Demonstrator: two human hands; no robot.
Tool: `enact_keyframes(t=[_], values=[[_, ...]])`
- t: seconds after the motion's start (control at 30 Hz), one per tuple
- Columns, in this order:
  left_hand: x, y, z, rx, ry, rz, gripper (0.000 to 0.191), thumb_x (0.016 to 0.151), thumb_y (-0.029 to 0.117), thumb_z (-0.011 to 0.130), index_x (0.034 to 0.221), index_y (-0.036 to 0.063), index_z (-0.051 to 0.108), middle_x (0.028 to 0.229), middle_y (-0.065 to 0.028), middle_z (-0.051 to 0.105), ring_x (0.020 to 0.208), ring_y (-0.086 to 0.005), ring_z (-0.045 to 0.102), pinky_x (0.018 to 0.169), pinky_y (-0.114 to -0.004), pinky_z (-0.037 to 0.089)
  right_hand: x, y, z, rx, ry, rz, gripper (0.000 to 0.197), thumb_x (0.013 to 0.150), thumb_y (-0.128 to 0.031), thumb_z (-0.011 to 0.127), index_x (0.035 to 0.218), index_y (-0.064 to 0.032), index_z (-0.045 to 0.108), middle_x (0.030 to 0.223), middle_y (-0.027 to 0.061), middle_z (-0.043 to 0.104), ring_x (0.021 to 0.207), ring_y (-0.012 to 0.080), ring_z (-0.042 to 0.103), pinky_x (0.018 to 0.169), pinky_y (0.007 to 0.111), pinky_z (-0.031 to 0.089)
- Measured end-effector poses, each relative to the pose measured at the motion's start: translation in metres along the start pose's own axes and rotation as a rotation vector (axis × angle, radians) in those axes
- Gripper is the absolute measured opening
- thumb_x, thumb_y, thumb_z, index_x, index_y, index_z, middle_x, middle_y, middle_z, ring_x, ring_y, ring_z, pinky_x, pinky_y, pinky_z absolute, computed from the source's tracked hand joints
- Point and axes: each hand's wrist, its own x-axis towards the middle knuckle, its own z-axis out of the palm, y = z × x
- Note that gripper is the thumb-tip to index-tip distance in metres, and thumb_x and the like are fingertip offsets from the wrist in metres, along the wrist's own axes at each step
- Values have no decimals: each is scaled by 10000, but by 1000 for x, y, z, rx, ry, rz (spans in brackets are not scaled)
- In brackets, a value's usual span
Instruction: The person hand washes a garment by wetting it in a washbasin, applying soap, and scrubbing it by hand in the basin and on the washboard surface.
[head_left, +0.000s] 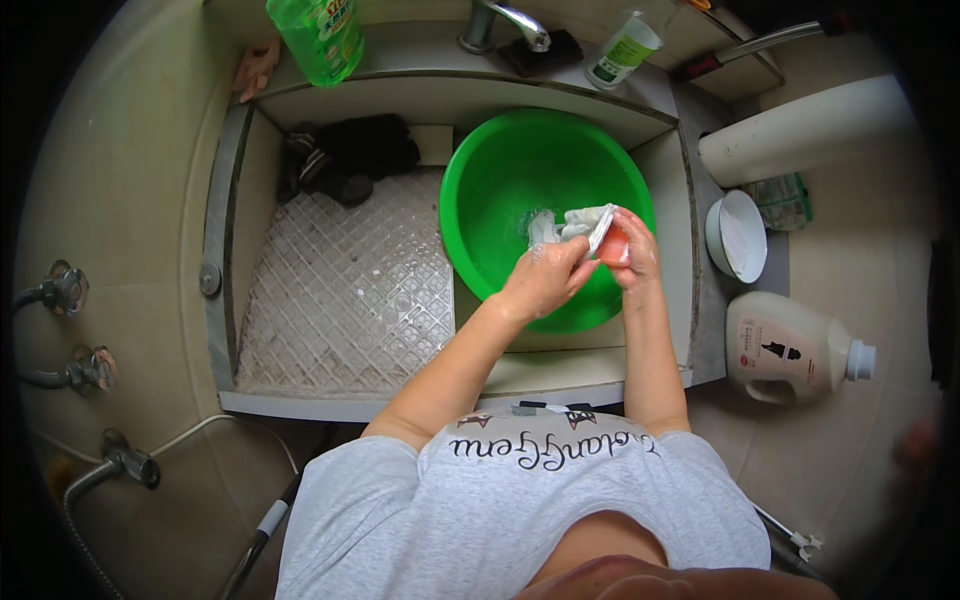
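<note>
Over a green plastic basin (480, 225) with water in it, my two wet hands are close together. My left hand (547, 274) grips a white cloth (589, 221), whose far end hangs down to the water and small bubbles. An orange-pink piece (615, 246), which looks like a bar of soap, is held in my right hand (637, 244). The cloth's raised edge touches the right fingertips. The fingers partly hide both the cloth and the orange piece.
The basin stands in a sink with a ridged washboard floor (352, 292) and dark cloths (367, 150). Behind are a faucet (517, 22), brush (540, 54), green bottle (326, 45) and clear bottle (626, 52). At right are a white bowl (736, 232) and detergent jug (787, 349).
</note>
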Motion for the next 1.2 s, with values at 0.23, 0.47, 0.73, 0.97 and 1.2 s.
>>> enact_keyframes(t=[0.23, 0.47, 0.73, 0.97, 1.2], values=[[-6, -7, 35, -138, 315, 49, 107, 831, 61, 535, 918, -2, 544, 864, -184, 540, 773, -348, 548, 664, -388, 445, -35, -1, 18, 122, -197, 150, 280, 849, -123, 539, 1084, 27, 513, 1051, 141, 579, 969, 235, 570, 855, 334, 471], [-3, -17, 45, -474, 273, -285, 165, 854, 65, 489, 981, -31, 532, 871, -148, 596, 649, -199, 604, 579, -306, 489, -37, -13, 16, -46, -241, 203, 377, 761, 20, 507, 1135, 61, 484, 1049, 127, 567, 933, 206, 576, 836, 308, 475], [3, -31, 32, -706, 22, -592, 143, 866, 111, 499, 944, -9, 494, 715, -55, 562, 543, -111, 530, 454, -241, 426, -42, -22, 30, -147, -319, 306, 388, 768, -27, 560, 1148, 31, 505, 854, 17, 527, 725, 95, 523, 587, 242, 470], [9, -20, 21, -1238, 383, -491, 166, 817, 0, 500, 976, 30, 465, 805, -52, 545, 605, -97, 519, 466, -209, 430, -44, 10, 18, -558, -189, 177, 204, 833, -239, 620, 958, -90, 559, 775, -48, 550, 668, 27, 470, 529, 162, 376], [9, -20, 20, -1267, 395, -419, 183, 779, -24, 530, 949, 25, 483, 828, -65, 550, 696, -122, 558, 534, -233, 481, -61, 13, 43, -360, -285, 106, 290, 837, -202, 603, 1073, -67, 502, 858, -20, 552, 758, 44, 498, 547, 183, 394]])
